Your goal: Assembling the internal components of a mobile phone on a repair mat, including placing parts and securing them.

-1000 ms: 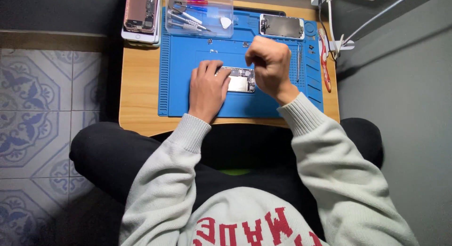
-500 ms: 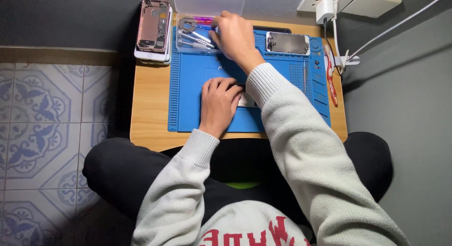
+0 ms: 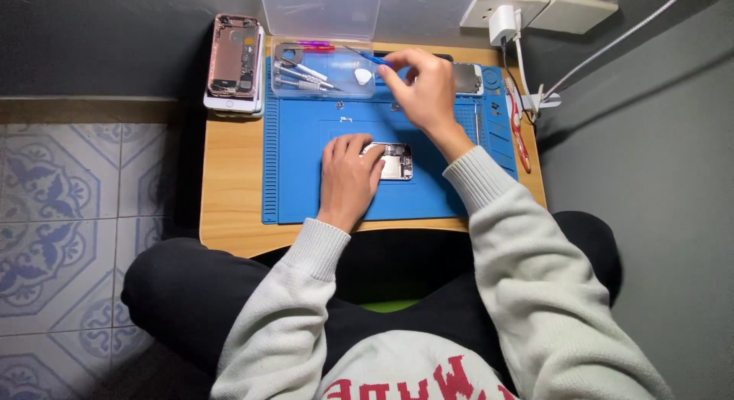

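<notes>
My left hand (image 3: 348, 174) lies flat on an opened phone body (image 3: 395, 161) in the middle of a blue work mat (image 3: 298, 186), covering its left part. My right hand (image 3: 422, 90) is raised over the mat's far edge, pinching a thin blue-handled tool (image 3: 367, 56) whose tip points left over a clear plastic tool box (image 3: 319, 71). The box holds metal tools and a white pick.
A stack of opened phone bodies (image 3: 235, 60) sits at the far left of the small wooden table (image 3: 229, 178). Another phone (image 3: 468, 79) lies behind my right hand. A red-handled tool (image 3: 520, 132) rests at the right edge. A charger and cable (image 3: 505, 25) are by the wall.
My right hand has left the phone, reached to the tool box and lifted out the thin blue tool. My left hand has stayed on the phone.
</notes>
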